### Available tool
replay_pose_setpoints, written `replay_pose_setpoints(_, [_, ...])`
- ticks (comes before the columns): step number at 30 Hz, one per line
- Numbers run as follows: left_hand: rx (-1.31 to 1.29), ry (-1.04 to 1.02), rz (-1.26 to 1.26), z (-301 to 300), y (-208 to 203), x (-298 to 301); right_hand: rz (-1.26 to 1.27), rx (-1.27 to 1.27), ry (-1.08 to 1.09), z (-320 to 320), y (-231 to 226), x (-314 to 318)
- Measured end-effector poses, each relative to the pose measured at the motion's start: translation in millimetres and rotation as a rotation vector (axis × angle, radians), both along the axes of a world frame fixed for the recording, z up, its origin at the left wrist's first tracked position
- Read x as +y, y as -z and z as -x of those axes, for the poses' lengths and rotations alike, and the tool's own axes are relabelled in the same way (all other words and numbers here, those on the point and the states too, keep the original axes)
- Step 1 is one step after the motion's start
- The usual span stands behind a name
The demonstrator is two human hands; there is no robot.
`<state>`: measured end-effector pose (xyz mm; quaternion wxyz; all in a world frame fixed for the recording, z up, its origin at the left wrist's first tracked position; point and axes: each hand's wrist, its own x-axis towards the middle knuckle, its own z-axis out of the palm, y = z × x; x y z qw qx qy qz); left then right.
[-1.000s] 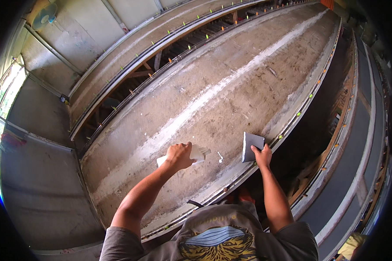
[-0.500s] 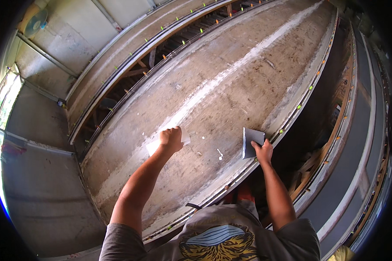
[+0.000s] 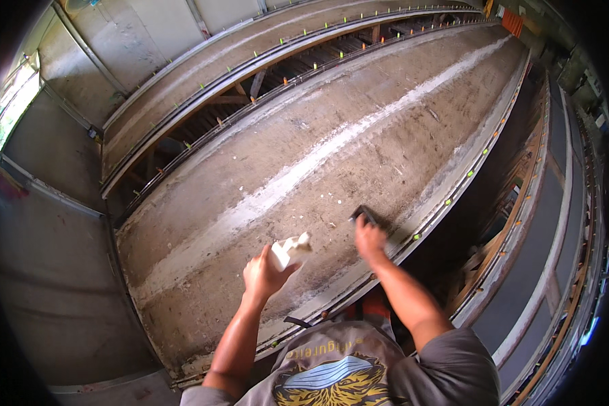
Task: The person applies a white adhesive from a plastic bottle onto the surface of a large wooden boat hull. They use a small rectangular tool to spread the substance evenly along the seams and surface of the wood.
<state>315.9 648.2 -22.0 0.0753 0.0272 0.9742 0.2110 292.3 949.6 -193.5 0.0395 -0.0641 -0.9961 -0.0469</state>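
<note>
My left hand (image 3: 264,275) is closed round a white flat spreader (image 3: 280,257), tilted up above the surface, with a thick lump of white putty (image 3: 300,242) on its edge. To the right, my right hand (image 3: 370,239) grips a dark grey flat board (image 3: 363,214). The board shows nearly edge-on and is slightly blurred; whether it touches the surface I cannot tell. Beneath both hands lies a long, worn brown panel (image 3: 392,155), narrowing toward the far right. A white putty streak (image 3: 284,181) runs lengthwise along its middle.
Green and orange pegs line the panel's edges, including a green peg (image 3: 448,202) on the near side. A second long panel (image 3: 162,98) lies beyond a wood-framed gap. Grey panels (image 3: 521,284) stand on the right. A grey wall (image 3: 44,264) rises at the left.
My left hand has lifted off the streak and come nearer and right, turning the spreader up with putty on it. My right hand has moved left and farther over the panel, tilting the board.
</note>
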Motion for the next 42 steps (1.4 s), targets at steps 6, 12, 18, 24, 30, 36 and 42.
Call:
replay_pose_setpoints(6, [0.024,-0.247,-0.187,-78.6,-31.1,-61.7,0.052,0.076,-0.429,-88.7,4.3,-149.9])
replay_pose_setpoints(12, [0.135,-0.295,-0.435,-106.6,-20.2,-90.7,0.812,-0.219,-0.118,-18.0,-33.8,-110.2])
replay_pose_setpoints(18, [0.146,-0.351,-0.476,-122.4,-14.1,-103.8,0.801,-0.072,0.190,42.8,-1.7,44.2])
replay_pose_setpoints(24, [0.141,-0.399,-0.425,-136.3,-10.3,-109.0,0.296,-0.025,0.192,105.8,-46.8,17.3])
replay_pose_setpoints(30, [0.109,-0.459,-0.499,-134.9,-23.6,-100.0,-0.218,0.243,-0.511,40.9,19.9,-196.0])
replay_pose_setpoints(36, [0.088,-0.438,-0.534,-126.4,-31.0,-96.9,0.718,-0.359,-0.312,75.0,-48.9,-213.2])
replay_pose_setpoints(42, [0.113,-0.435,-0.541,-120.6,-28.6,-93.1,0.804,-0.114,0.233,172.8,-8.0,-16.6])
